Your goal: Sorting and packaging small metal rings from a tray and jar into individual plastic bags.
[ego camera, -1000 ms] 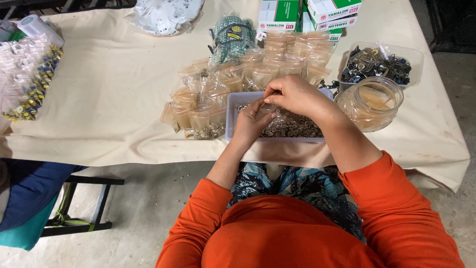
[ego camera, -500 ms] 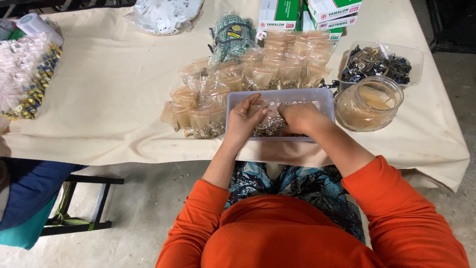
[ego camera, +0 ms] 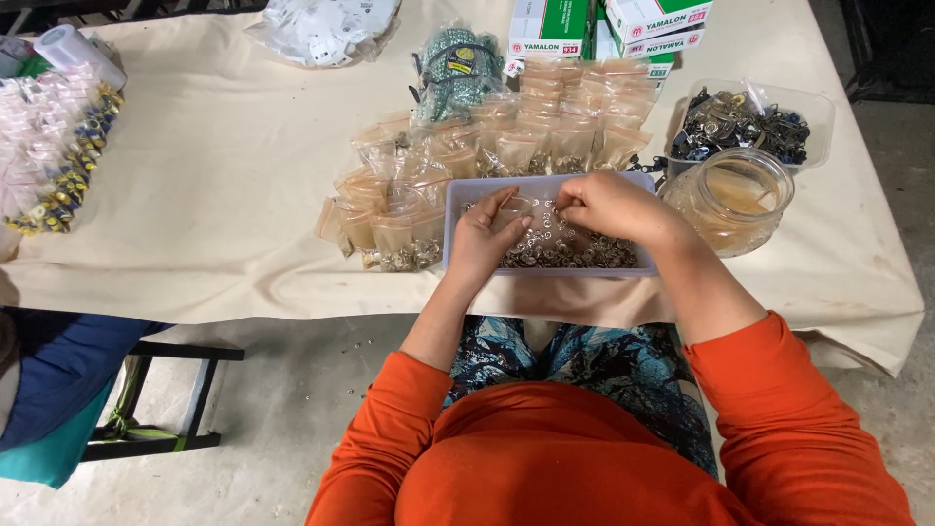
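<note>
Both my hands are over a shallow clear plastic tray near the table's front edge. A heap of small silvery metal rings lies in the tray. My left hand pinches one side of a small clear bag with its fingers curled. The other side of the bag is held by my right hand, fingertips closed. The bag hangs just above the rings between the two hands. Orange sleeves cover my upper arms.
Filled small bags lie left of the tray and in rows behind it. A glass jar and a tub of dark metal parts stand to the right. Boxes sit at the back; more bags far left.
My hands came down from above the tray's far side to just over the rings. They have drawn slightly apart, with the small bag now stretched between them.
</note>
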